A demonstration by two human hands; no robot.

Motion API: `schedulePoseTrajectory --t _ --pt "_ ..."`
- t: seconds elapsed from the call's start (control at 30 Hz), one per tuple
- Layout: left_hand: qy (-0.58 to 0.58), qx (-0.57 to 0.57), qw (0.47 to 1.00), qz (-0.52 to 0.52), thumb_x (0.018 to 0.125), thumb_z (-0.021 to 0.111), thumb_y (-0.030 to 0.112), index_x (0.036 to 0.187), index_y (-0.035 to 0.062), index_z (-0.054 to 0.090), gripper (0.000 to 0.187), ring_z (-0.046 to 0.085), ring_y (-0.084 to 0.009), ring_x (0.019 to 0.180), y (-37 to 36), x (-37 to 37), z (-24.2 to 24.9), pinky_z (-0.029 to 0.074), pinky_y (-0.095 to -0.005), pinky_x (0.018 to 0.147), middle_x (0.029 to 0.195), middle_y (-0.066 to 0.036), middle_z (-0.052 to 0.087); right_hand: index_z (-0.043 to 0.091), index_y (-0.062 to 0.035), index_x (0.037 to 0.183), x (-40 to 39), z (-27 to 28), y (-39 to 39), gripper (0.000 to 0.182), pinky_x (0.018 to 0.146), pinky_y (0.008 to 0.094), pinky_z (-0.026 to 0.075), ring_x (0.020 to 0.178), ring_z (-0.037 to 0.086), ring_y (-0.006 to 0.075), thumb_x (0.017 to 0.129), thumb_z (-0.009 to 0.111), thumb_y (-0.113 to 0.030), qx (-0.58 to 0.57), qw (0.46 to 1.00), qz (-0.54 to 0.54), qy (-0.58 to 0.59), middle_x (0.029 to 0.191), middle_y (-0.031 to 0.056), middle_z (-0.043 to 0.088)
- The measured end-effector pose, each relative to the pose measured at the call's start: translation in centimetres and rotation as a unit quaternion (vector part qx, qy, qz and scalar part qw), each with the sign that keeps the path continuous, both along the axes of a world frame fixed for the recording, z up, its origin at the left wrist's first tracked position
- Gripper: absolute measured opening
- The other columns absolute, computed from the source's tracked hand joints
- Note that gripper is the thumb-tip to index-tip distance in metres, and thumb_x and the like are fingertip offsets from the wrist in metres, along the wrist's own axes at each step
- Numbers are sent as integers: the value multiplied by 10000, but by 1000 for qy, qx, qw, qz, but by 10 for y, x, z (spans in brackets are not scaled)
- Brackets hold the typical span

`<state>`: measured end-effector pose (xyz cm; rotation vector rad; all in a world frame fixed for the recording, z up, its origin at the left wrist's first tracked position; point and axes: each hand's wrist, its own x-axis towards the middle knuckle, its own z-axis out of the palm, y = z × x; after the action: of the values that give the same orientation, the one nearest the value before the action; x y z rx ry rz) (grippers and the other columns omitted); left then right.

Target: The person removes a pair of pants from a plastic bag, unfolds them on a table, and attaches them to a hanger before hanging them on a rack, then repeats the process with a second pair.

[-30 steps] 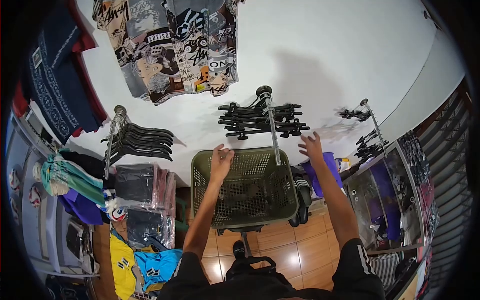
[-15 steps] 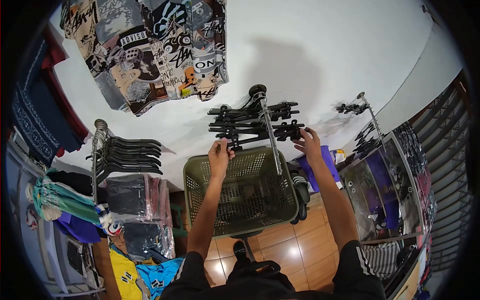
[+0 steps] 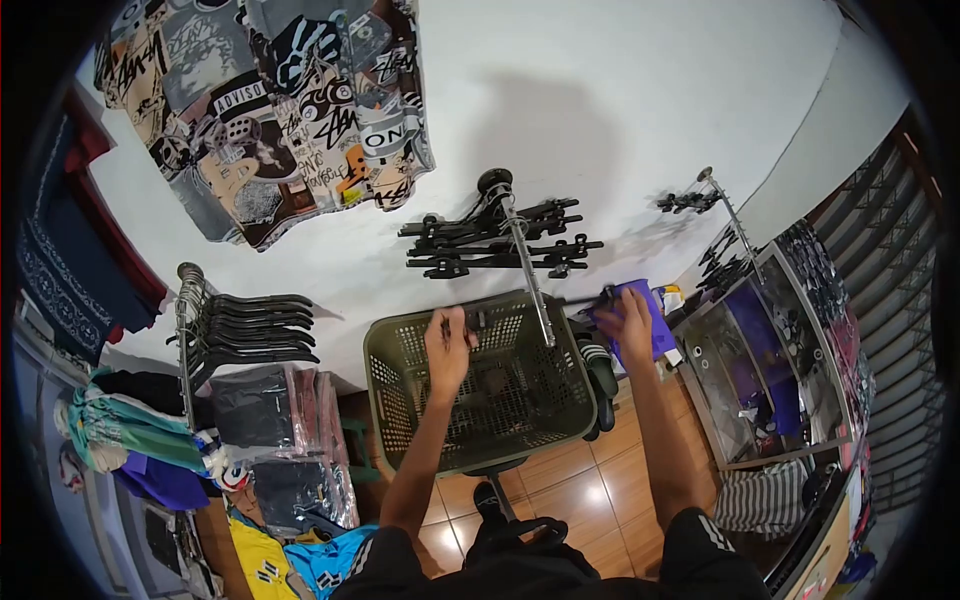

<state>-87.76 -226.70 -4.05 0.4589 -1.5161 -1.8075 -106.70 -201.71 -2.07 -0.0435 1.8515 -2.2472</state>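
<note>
A black clip hanger (image 3: 575, 300) is drawn toward me near the front of the metal rail (image 3: 527, 265), partly hidden behind it. My left hand (image 3: 447, 345) is closed at the hanger's left end, by a small dark clip (image 3: 478, 320). My right hand (image 3: 628, 325), slightly blurred, has its fingers bent round the right end. Other black clip hangers (image 3: 460, 262) hang further back on the same rail, close to the wall. Under my hands stands an olive-green plastic basket (image 3: 480, 468) with perforated sides.
Black hangers (image 3: 265, 325) hang on a rail at left, above packed clothes (image 3: 250, 405). A patterned shirt (image 3: 270, 110) hangs on the wall. At right are another rail (image 3: 735, 220) and a glass cabinet (image 3: 770, 360). A purple bag (image 3: 650, 310) lies behind my right hand.
Both hands have moved down toward me, bringing one clip hanger away from the others on the rail. The view has also shifted slightly.
</note>
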Motion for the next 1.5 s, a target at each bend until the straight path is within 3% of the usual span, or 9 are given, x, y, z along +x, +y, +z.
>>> schedulePoseTrajectory --t 0.13,0.27,0.43,0.6,0.83,1.0,1.17,1.37,1.5 --pt "-41 -10 997 -60 1048 583 280 861 46 528 304 481 -52 568 58 39 -31 398 -235 541 674 11 522 464 -75 1345 58 -54 77 459 680 349 565 874 694 235 1029 549 -398 52 995 -73 -44 1034 97 600" --pt "-142 -18 983 -119 1008 648 285 880 33 547 300 506 -61 599 134 94 -76 407 -254 544 681 -2 542 461 -88 1174 158 -137 175 311 622 320 562 745 680 209 1020 558 -340 20 977 -151 -150 937 93 630" --pt "-270 -38 940 -206 991 672 238 920 13 579 254 517 -55 611 223 153 -111 412 -244 546 697 -14 568 436 -80 1152 302 -178 283 242 516 322 557 639 707 230 1035 518 -275 65 925 -290 -238 896 155 695" --pt "-221 -78 913 -334 968 696 245 914 1 589 272 531 -72 615 319 171 -101 429 -276 557 690 -26 582 426 -78 1130 399 -191 389 233 491 307 542 628 717 227 1054 490 -289 4 879 -397 -263 902 156 709" --pt "-143 -203 854 -457 953 711 260 962 2 631 270 639 -119 701 487 194 -67 511 -285 654 778 -72 682 503 -118 1071 526 -184 541 284 506 303 536 602 703 209 1046 504 -401 -48 838 -507 -197 774 60 615" --pt "-124 -217 777 -577 959 706 257 992 4 631 265 592 -97 704 628 250 -66 477 -273 636 771 -40 641 543 -105 1055 653 -179 638 296 494 285 506 573 668 172 1056 496 -397 -70 751 -638 -154 717 53 621" --pt "-101 -241 656 -707 952 702 281 1018 12 637 285 606 -123 720 743 300 -68 497 -299 669 804 -62 661 609 -88 1040 768 -152 686 322 530 244 498 616 651 136 1071 468 -375 -49 630 -762 -140 779 44 654" --pt "-92 -182 515 -833 949 701 114 1136 27 580 240 588 -71 764 840 326 -72 482 -234 684 889 -21 658 634 -51 1149 842 -147 699 346 497 235 496 610 644 133 1068 491 -356 -100 500 -856 -85 752 22 617" --pt "-102 -206 460 -858 942 709 108 1105 25 595 215 582 -61 779 899 331 -72 479 -232 689 894 -15 661 638 -51 1162 858 -157 710 323 484 234 488 604 653 140 1059 520 -333 -101 443 -886 -91 750 17 596"
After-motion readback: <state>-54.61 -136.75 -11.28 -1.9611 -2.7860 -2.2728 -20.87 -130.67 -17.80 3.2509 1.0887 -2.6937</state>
